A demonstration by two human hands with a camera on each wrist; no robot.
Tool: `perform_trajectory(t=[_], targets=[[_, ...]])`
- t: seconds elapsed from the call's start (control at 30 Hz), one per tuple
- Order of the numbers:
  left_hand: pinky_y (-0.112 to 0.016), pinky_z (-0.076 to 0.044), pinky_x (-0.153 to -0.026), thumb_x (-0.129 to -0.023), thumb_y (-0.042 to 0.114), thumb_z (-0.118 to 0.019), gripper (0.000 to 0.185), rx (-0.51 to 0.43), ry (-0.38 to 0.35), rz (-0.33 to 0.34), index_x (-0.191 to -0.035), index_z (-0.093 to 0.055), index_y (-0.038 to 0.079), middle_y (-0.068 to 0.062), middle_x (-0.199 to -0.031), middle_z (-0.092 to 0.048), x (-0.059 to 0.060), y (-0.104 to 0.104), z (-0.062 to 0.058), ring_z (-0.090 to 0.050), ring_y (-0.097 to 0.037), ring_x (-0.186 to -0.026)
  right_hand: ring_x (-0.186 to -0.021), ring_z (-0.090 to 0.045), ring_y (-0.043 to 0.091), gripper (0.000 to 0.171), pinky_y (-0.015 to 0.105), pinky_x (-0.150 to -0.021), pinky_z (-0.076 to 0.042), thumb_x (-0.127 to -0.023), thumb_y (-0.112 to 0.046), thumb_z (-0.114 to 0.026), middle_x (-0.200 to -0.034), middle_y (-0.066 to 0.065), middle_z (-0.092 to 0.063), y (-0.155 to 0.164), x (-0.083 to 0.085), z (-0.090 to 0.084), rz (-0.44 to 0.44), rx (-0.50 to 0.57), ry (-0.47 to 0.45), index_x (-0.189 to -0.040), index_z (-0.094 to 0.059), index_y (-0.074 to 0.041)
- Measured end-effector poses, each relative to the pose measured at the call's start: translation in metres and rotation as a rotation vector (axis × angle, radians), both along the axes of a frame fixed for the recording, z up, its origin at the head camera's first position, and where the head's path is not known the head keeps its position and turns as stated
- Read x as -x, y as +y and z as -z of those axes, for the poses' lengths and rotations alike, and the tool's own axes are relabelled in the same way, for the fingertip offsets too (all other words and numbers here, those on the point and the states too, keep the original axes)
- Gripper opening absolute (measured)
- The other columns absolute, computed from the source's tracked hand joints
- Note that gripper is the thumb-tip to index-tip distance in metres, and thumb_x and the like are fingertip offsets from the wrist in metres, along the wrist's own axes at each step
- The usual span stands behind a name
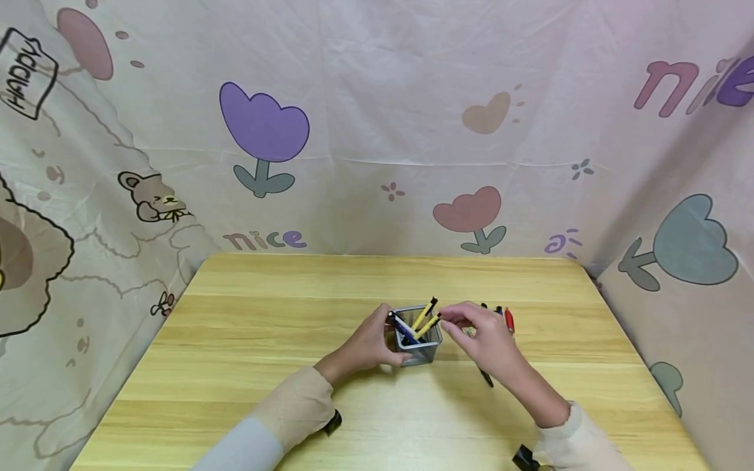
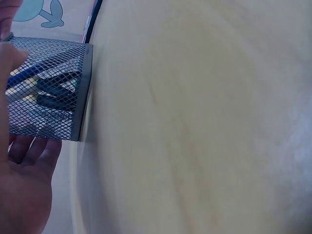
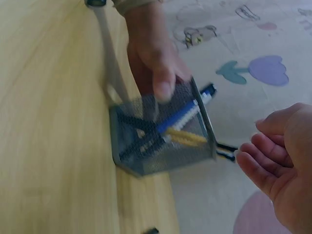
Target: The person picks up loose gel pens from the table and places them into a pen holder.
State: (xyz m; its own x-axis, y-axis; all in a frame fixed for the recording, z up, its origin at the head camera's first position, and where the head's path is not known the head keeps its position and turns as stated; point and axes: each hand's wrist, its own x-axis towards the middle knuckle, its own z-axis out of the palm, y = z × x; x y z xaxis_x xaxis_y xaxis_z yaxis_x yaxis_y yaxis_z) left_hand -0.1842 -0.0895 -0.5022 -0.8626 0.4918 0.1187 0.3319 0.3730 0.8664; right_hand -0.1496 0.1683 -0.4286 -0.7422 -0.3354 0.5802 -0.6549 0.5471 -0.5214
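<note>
Mesh cup (image 1: 419, 356) of grey metal, square-shaped, stands in the head view on the wood-grain table (image 1: 265, 307), gripped by the left hand (image 1: 370, 340), with two yellow pens (image 1: 423, 316), one blue pen (image 1: 406, 332) and one white pen (image 1: 403, 325) inside. Left wrist view shows fine diamond holes (image 2: 46, 53) over a smooth base band (image 2: 83, 92). In right wrist view, the right hand (image 3: 280, 156) grips nothing, its fingers loosely bent beside two dark pen ends (image 3: 226, 146).
</note>
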Motion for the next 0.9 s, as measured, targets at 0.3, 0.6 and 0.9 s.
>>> perform_trajectory(t=[0.3,0.6,0.9], targets=[[-0.038,-0.054,-0.108,-0.073,0.017,-0.091,0.066,-0.001,-0.012,-0.001,-0.12,-0.046,0.009,-0.006,-0.121,-0.061,-0.002,0.0,-0.003,-0.066,-0.026,-0.123,-0.079,-0.067,0.005,0.019,0.008,-0.07,-0.054,-0.087,0.002,-0.078,-0.091,0.006,-0.076,0.041,0.011,0.002,0.165,0.001,-0.032,-0.106,-0.075,-0.001],[-0.034,-0.055,-0.106,-0.073,0.017,-0.091,0.066,0.01,-0.022,-0.01,-0.121,-0.046,0.011,-0.004,-0.12,-0.06,-0.003,0.0,-0.002,-0.066,-0.023,-0.121,-0.082,-0.071,0.019,0.022,0.008,-0.068,-0.053,-0.093,-0.004,-0.073,-0.096,0.016,-0.076,0.083,0.025,0.009,0.348,-0.048,-0.22,-0.113,-0.073,0.005],[-0.035,-0.055,-0.106,-0.074,0.018,-0.091,0.066,0.013,-0.019,-0.011,-0.121,-0.046,0.012,-0.003,-0.119,-0.061,-0.002,0.0,-0.001,-0.065,-0.022,-0.122,-0.093,-0.073,0.04,0.036,0.051,-0.08,-0.061,-0.095,-0.014,-0.069,-0.102,0.027,-0.074,0.109,0.038,0.03,0.467,-0.182,-0.411,-0.121,-0.067,0.012]])
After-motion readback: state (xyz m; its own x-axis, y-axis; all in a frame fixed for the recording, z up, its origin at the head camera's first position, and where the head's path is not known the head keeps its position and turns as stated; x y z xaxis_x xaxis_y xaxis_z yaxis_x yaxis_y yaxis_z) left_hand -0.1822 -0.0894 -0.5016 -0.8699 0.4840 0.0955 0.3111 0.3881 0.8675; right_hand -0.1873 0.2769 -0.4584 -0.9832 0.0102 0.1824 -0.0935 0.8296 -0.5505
